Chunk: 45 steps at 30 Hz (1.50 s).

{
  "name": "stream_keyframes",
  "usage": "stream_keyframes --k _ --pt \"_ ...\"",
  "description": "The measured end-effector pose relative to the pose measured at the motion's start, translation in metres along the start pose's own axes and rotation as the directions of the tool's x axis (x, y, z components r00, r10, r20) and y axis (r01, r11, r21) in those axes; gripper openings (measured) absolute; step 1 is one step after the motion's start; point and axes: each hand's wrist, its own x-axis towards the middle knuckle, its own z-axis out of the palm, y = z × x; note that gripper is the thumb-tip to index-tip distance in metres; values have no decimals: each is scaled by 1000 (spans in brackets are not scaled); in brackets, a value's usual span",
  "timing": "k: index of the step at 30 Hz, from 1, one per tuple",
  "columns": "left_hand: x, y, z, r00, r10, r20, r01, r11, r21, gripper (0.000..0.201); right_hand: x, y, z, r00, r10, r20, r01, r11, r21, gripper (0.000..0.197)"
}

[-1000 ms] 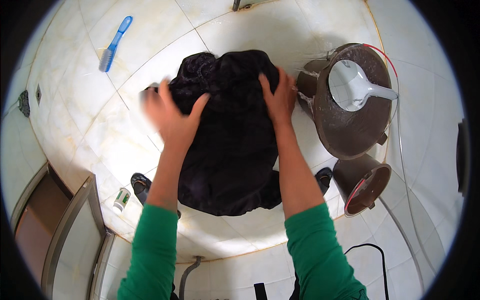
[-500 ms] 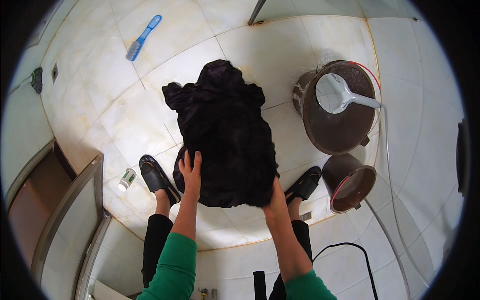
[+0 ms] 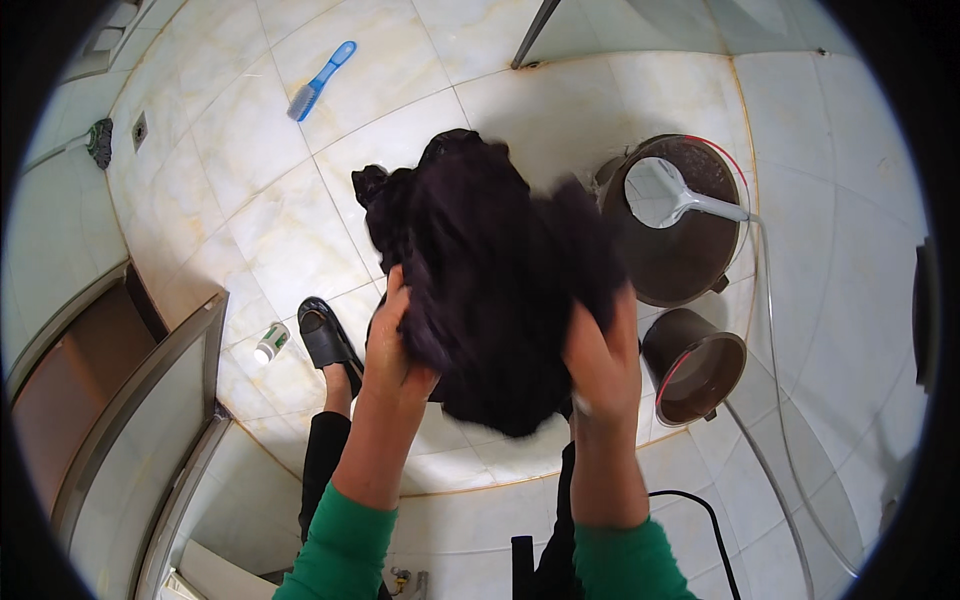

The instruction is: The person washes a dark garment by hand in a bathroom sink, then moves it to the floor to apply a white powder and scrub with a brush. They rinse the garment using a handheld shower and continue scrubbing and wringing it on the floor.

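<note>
A dark, nearly black garment (image 3: pixel 480 280) is bunched in front of me, its far end on the tiled floor and its near and right parts lifted. My left hand (image 3: pixel 395 335) grips its left edge, fingers curled into the cloth. On the right side, my right hand (image 3: pixel 605 355) is closed on a raised fold that is smeared by motion. The cloth hides some of the fingertips of both hands. What kind of garment it is cannot be made out.
A large brown bucket (image 3: pixel 680 265) with a white shower head (image 3: pixel 655 195) across it stands at right, beside a smaller brown bucket (image 3: pixel 700 380). A blue brush (image 3: pixel 322 82) lies far left. A white bottle (image 3: pixel 271 343) lies near my black slipper (image 3: pixel 325 335). A cabinet door (image 3: pixel 150 420) hangs ajar at left.
Both hands have gathered and raised the garment. Its right side has swung up toward the large bucket, and my right hand has moved right and up. The whole view has shifted slightly.
</note>
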Motion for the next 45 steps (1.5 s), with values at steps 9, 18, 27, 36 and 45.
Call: stream_keyframes --k 9,18,27,36,45 --pt "113 5 4 970 167 177 -241 750 616 94 100 130 -68 882 -464 -87 142 435 -889 72" --pt "110 -24 -233 929 197 -312 254 272 928 125 -173 315 -167 628 235 -742 -759 397 -517 112" --pt "76 -76 -218 961 1 -277 251 418 873 55 -120 313 -123 550 672 -496 -590 733 339 60" --pt "-6 -73 -50 998 -59 17 32 739 673 30 -76 225 -111 760 556 -337 -287 752 594 34" --pt "70 -96 -20 865 47 500 -269 885 381 60 -116 239 -181 535 319 -782 -281 940 192 61"
